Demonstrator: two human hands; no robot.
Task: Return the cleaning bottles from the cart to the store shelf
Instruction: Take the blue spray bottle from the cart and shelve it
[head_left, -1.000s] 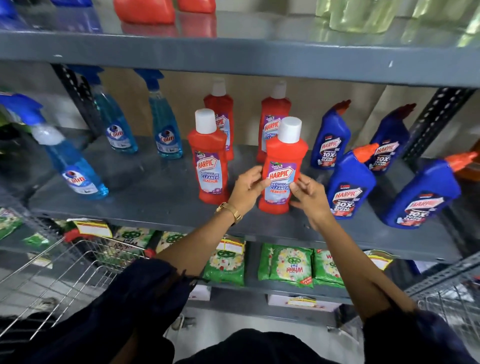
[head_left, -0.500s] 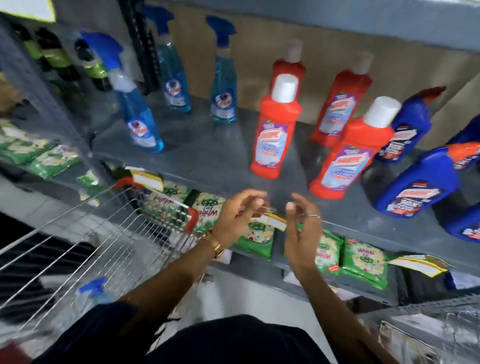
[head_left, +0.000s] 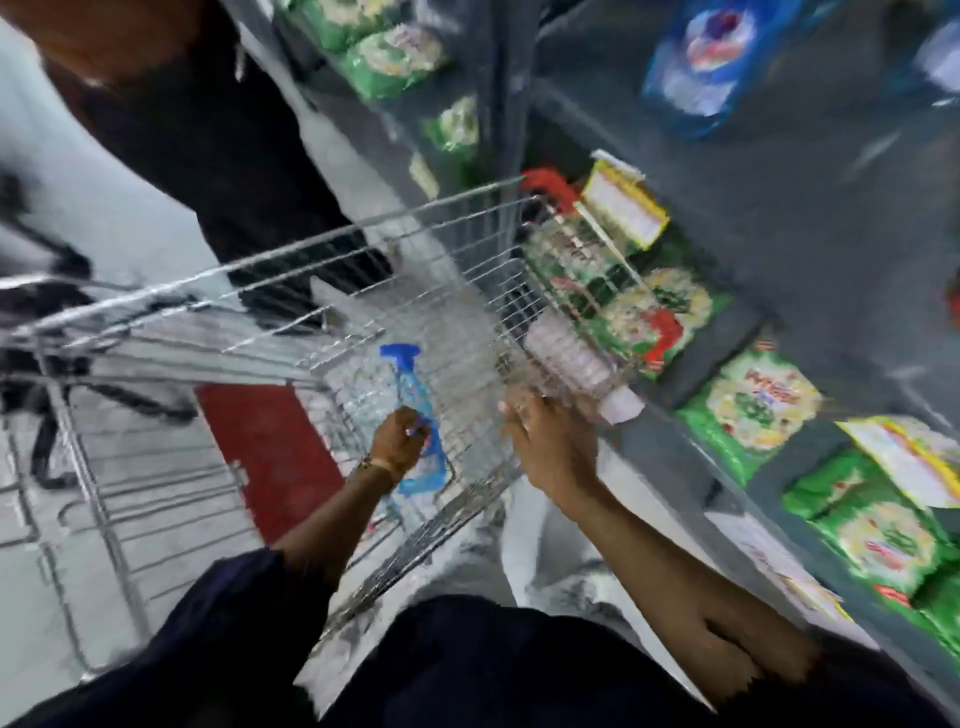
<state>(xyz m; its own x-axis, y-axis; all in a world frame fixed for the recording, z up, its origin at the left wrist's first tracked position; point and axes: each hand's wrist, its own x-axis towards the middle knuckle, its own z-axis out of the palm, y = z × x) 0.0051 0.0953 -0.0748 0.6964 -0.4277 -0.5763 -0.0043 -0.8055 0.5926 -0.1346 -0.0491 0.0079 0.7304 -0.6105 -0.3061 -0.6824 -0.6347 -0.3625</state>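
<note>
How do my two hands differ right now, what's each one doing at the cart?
The left hand is down inside the wire cart, closed around the blue spray bottle; the right hand is at the cart's near edge with nothing clearly in its grasp. The left hand is curled into a fist; the right hand's fingers look looser, though blur hides detail. The left wrist wears a gold bracelet; the right wrist looks bare. Both reach forward from dark sleeves.

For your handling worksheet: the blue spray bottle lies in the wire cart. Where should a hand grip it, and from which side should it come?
Grip the spray bottle around its narrow upper body just below the blue trigger head, coming from above through the cart's open top. It lies flat on the wire floor, and the walls block the sides. The left hand is already closed there; the right hand is beside the cart's rim.
</note>
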